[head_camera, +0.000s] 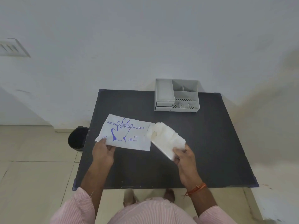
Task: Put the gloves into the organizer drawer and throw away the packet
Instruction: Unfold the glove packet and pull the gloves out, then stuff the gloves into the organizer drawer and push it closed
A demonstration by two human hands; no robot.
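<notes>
My left hand (103, 152) pinches the lower left corner of a flat white packet (127, 133) printed with a blue hand and the words "disposable polyethylene gloves". Just right of the packet's open end, my right hand (184, 156) grips a thick white stack of clear gloves (166, 139), held above the dark table (202, 143). The grey organizer (177, 95) stands at the table's far edge, with open compartments on top and small drawers (164, 105) at its front left, which look shut.
A black waste bin (76, 139) sits on the tiled floor beside the table's left edge. A white wall runs behind the table. My feet show under the near edge.
</notes>
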